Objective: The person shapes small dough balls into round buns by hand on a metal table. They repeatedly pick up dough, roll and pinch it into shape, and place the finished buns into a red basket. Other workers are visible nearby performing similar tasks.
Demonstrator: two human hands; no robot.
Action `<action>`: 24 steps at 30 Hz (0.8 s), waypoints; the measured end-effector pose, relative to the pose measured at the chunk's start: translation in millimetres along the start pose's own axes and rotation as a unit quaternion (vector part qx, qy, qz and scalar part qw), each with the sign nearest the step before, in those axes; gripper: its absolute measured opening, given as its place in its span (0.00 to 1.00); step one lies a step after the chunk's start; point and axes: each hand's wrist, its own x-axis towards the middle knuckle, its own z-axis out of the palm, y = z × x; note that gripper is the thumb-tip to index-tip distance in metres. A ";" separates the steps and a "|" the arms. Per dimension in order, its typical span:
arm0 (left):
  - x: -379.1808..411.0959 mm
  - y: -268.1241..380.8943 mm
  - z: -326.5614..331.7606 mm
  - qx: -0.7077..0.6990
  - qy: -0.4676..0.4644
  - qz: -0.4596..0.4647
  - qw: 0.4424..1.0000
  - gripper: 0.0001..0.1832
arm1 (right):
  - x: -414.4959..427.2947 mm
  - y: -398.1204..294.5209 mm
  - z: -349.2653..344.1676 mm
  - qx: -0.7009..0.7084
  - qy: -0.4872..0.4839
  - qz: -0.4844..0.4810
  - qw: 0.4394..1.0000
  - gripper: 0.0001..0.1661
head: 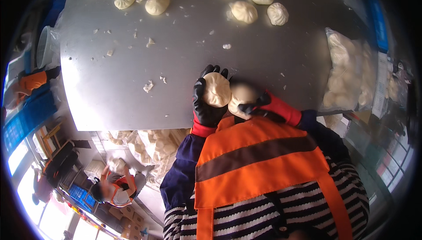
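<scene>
Near the front edge of a grey metal table (184,52), my left hand (207,108), in a black and red glove, cups a pleated bun (217,90). My right hand (263,106), gloved alike, holds a second pale bun (240,106) right beside the first; its upper part is blurred. Across the table's far side lie more pleated buns, among them one at the left (157,4) and one at the right (277,13). Small dough scraps (148,86) are scattered over the metal.
Clear plastic bags of buns (341,72) lie at the table's right end. More bagged buns (151,146) are below the front edge. A translucent tub (44,47) and an orange-sleeved arm (33,82) are at the left. Lower left, another person (120,187) holds a pale bag.
</scene>
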 end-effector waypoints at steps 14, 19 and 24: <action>-35.2 83.0 44.0 0.415 -0.172 -0.278 0.849 0.26 | -27.8 5.1 9.5 -0.372 0.003 -0.117 0.921 0.59; -66.8 64.8 29.6 0.401 -0.110 -0.239 0.878 0.22 | -25.0 -11.4 26.6 -0.261 -0.062 -0.092 0.959 0.50; -85.3 67.3 -11.4 0.297 -0.026 -0.299 0.906 0.19 | -32.6 16.7 15.1 -0.028 -0.043 0.001 0.999 0.51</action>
